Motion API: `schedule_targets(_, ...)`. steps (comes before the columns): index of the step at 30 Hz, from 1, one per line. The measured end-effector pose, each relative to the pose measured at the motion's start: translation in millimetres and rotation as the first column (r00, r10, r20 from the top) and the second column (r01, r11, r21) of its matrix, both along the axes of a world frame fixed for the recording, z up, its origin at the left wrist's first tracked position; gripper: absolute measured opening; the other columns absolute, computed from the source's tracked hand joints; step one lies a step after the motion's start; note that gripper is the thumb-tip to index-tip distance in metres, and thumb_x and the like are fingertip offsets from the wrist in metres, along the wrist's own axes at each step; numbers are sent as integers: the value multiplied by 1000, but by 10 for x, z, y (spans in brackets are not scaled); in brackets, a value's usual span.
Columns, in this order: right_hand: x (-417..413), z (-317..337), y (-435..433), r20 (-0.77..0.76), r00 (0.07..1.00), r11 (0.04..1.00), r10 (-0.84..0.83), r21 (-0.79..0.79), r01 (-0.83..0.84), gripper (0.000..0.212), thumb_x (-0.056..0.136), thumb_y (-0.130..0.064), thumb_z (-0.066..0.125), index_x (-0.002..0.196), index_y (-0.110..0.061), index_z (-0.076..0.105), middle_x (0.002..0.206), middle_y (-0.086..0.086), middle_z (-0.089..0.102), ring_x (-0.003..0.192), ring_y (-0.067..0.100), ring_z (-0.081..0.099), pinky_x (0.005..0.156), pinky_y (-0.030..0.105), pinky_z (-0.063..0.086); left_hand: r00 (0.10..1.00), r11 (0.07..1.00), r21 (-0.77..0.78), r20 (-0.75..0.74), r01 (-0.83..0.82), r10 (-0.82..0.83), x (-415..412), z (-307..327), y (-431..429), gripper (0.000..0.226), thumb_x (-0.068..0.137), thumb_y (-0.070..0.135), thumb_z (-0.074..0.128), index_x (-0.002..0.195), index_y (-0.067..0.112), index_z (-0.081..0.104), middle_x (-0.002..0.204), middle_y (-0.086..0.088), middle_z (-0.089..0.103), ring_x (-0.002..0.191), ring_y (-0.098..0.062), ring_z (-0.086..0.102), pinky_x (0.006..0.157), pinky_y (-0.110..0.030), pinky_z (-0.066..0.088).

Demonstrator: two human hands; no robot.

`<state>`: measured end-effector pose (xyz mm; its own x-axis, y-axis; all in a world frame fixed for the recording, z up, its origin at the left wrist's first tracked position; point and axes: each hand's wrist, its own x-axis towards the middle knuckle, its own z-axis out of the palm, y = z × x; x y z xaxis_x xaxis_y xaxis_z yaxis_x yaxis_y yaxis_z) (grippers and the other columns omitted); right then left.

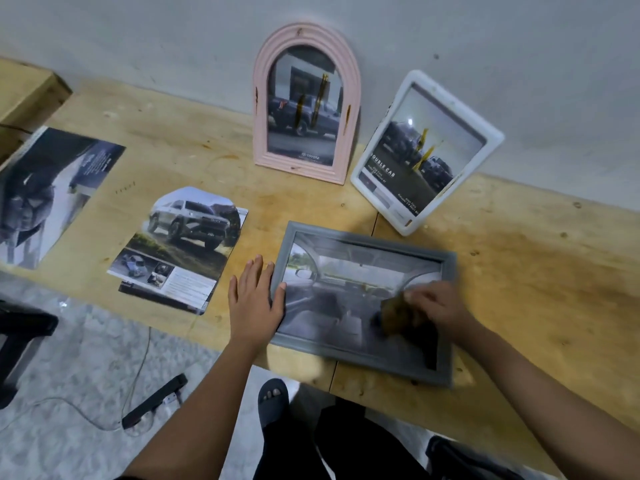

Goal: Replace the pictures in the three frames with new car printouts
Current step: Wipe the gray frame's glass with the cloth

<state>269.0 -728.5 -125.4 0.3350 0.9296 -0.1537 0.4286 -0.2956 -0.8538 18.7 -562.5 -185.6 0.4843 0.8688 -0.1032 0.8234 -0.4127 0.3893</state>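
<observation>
A grey rectangular frame (367, 362) lies flat at the table's front edge, showing a car-interior picture. My left hand (254, 303) rests flat on its left rim, thumb on the glass. My right hand (436, 308) presses a blurred brown-green cloth or sponge (398, 315) on the glass at the right. A pink arched frame (263, 109) with a dark pickup picture leans on the wall. Beside it leans a white frame (491, 140) with a "Double Cab" picture. Car printouts (180, 251) lie stacked to the left of the grey frame.
A larger dark car printout (52, 188) lies at the far left of the wooden table (519, 271). A cardboard box (24, 95) stands at the back left. On the floor are a black bar (154, 400), a cable and a dark stool (20, 337).
</observation>
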Motion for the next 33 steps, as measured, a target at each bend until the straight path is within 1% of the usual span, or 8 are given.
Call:
schedule_targets(4, 90, 105, 132, 258, 863, 886, -435, 294, 359, 32, 92, -36, 37, 70, -22, 56, 58, -10, 54, 54, 12, 50, 59, 31, 43, 999, 1000, 4, -35, 2, -2, 17, 9, -2, 61, 90, 46, 23, 142, 16, 37, 155, 0, 22, 144, -17, 13, 116, -41, 0)
schedule_targets(10, -1014, -405, 350, 445, 883, 970, -148, -107, 217, 42, 92, -34, 28, 108, -18, 64, 127, 3, 61, 127, 21, 48, 108, 44, 25, 999, 1000, 12, -53, -9, 10, 32, 0, -8, 62, 91, 47, 22, 141, 15, 38, 155, -2, 23, 144, -19, 14, 116, -41, 1)
schedule_targets(14, -1252, -257, 60, 434, 900, 992, -34, -96, 84, 38, 89, -39, 34, 89, -21, 67, 88, -1, 73, 87, 18, 66, 83, 29, 31, 999, 1000, 21, -33, 10, -10, 29, -21, -1, 60, 92, 46, 22, 141, 16, 38, 154, -2, 24, 144, -19, 13, 116, -41, 1)
schedule_targets(17, -973, -88, 23, -27, 958, 946, -286, -167, 278, 33, 94, -34, 43, 69, -19, 58, 70, 3, 63, 68, 18, 56, 72, 30, 36, 1000, 1000, 25, 5, 17, -17, 10, -31, 0, 64, 91, 50, 18, 139, 15, 41, 153, -4, 28, 143, -20, 17, 116, -43, 4)
schedule_targets(20, -724, 217, 37, -465, 417, 555, -781, -211, 804, 24, 94, -24, 47, 78, -16, 62, 75, 5, 67, 78, 23, 57, 78, 36, 46, 1000, 999, 26, 2, 23, -23, -8, -38, 32, 66, 88, 51, 18, 135, 13, 46, 149, -8, 35, 141, -24, 25, 114, -48, 11)
schedule_targets(22, -734, 338, 99, -426, 244, 323, -871, -122, 938, 29, 100, -20, 39, 98, -3, 62, 94, 15, 68, 97, 33, 57, 89, 39, 43, 1000, 999, 16, -8, 29, -29, 0, -34, 34, 62, 88, 46, 25, 129, 9, 53, 143, -12, 44, 136, -28, 35, 110, -54, 20)
schedule_targets(28, -1230, -322, 940, 334, 741, 740, -583, -159, 654, 51, 92, -35, 18, 126, -22, 54, 139, 4, 47, 134, 22, 36, 112, 41, 19, 993, 994, 4, -24, 113, -112, 18, -97, 65, 55, 87, 37, 33, 120, 2, 59, 135, -18, 51, 127, -36, 45, 100, -61, 32)
schedule_targets(33, -1365, -384, 924, 332, 923, 941, -195, -202, 271, 42, 100, -25, 27, 131, -12, 52, 144, -1, 44, 141, 10, 25, 115, 27, 5, 992, 992, 16, 8, 129, -129, -1, -142, 58, 52, 88, 35, 34, 121, 2, 57, 135, -19, 50, 127, -35, 41, 100, -61, 32)
